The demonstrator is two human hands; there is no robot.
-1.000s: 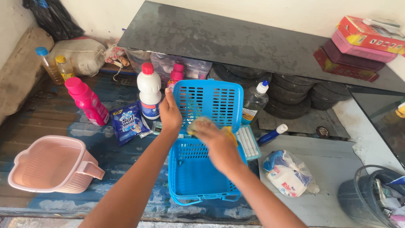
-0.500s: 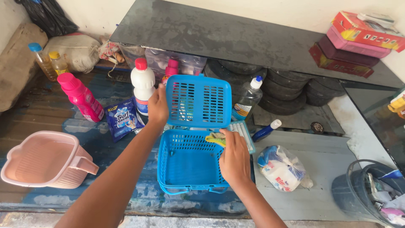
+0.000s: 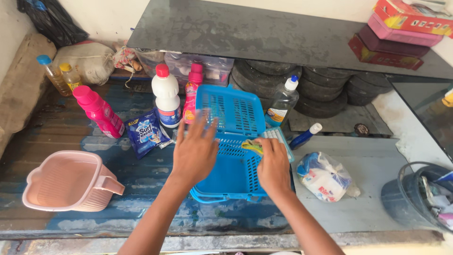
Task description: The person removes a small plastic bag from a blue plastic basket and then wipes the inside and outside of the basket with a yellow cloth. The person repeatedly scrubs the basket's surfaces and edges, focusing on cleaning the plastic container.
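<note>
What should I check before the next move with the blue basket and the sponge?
1. Left hand on the blue basket: ok, it lies spread over the near left rim, fingers towards the raised lid.
2. Right hand holds the yellow-green sponge: ok, fingertips pinch it at the basket's right rim.
3. Lid open: ok, it stands up behind the basket.
4. Basket inside free: cannot tell, the hands hide part of it.
5. Bottles close behind: not ok, the white bottle and the clear bottle flank the lid.
6. Plastic bag on the right: ok, apart from the basket.
</note>
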